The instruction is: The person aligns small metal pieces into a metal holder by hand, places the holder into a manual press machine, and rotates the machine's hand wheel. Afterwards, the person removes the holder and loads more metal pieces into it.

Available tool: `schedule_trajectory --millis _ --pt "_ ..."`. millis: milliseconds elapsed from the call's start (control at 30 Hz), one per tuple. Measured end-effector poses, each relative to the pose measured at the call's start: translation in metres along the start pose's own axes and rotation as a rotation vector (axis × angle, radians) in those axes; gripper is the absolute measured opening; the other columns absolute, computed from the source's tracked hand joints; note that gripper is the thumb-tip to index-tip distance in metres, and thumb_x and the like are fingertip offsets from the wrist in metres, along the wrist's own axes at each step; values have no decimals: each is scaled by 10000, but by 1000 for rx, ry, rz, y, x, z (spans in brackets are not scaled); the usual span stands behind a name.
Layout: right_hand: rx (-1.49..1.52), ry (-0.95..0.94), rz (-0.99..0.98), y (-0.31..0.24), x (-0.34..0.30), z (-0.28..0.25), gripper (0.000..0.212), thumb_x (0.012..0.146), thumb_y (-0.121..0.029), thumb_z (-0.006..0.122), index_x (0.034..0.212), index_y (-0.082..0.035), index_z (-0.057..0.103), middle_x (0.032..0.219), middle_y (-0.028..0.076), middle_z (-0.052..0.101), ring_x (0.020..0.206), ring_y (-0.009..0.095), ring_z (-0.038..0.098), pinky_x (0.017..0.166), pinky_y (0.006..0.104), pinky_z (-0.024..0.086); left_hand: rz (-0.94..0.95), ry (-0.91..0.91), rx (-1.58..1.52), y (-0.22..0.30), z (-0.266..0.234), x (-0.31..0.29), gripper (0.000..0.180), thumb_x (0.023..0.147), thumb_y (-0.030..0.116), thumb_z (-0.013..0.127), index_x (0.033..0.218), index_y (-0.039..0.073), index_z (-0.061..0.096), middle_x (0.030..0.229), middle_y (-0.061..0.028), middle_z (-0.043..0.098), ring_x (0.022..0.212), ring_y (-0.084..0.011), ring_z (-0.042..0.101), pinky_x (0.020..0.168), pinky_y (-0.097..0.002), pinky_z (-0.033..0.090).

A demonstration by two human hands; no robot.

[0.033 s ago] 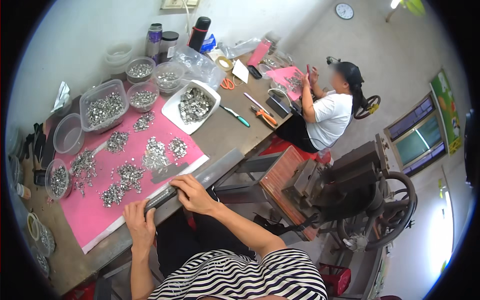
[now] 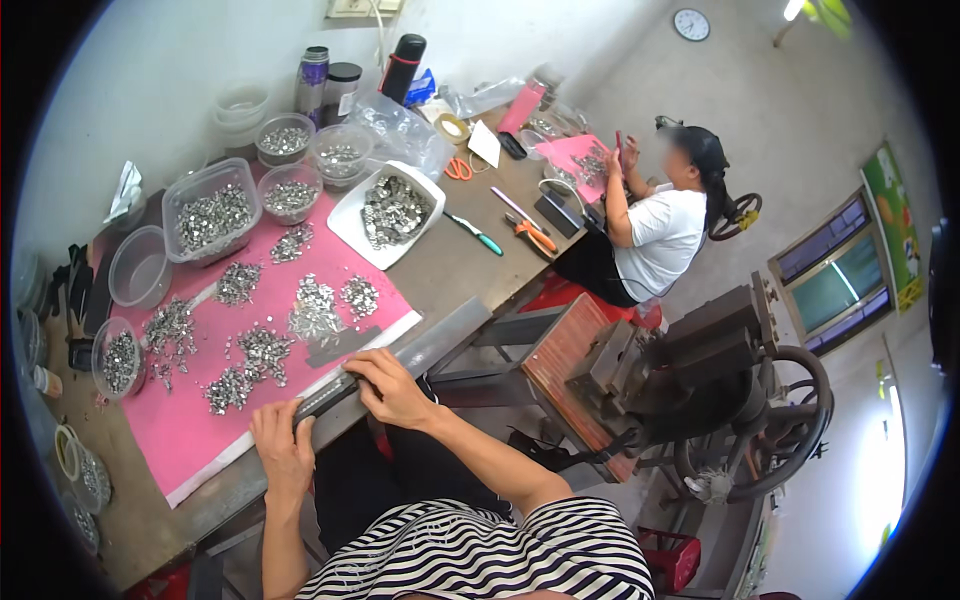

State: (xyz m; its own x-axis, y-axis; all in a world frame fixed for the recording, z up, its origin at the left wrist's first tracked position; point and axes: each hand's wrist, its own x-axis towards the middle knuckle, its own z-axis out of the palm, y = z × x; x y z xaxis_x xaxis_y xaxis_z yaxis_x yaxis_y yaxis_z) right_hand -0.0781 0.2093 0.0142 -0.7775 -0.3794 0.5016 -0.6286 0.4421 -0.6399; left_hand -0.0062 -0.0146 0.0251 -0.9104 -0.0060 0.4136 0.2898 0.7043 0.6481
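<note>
A dark, narrow bar with a row of small light pieces along it lies at the near table edge, held between my hands. My left hand grips its left end with the fingers closed. Around the right end are the bent fingers of my right hand. Just beyond is a pink sheet with a white front border. Several heaps of small shiny metal pieces are spread on it. A flat grey strip lies on the sheet close to my right hand.
A white tray and clear tubs of metal pieces stand at the back. Pliers, scissors and a teal-handled tool lie rightward. A person sits at the table's far end. A heavy machine stands right.
</note>
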Motion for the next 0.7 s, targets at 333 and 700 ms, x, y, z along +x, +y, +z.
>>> schedule_trajectory --millis 333,700 --pt "-45 -37 21 -1 3 0 539 771 -63 704 1295 -18 586 1268 162 569 1145 356 546 1011 436 450 -32 36 120 -4 6 7 271 917 90 663 1182 52 712 1049 -119 564 1019 -298 532 984 -458 366" --pt "-68 16 -73 6 -3 10 591 802 -116 777 1330 13 546 1303 176 574 1196 374 522 1044 455 437 69 204 291 2 28 -1 301 824 110 773 1116 88 706 1203 -96 624 1199 -317 550 1123 -525 311"
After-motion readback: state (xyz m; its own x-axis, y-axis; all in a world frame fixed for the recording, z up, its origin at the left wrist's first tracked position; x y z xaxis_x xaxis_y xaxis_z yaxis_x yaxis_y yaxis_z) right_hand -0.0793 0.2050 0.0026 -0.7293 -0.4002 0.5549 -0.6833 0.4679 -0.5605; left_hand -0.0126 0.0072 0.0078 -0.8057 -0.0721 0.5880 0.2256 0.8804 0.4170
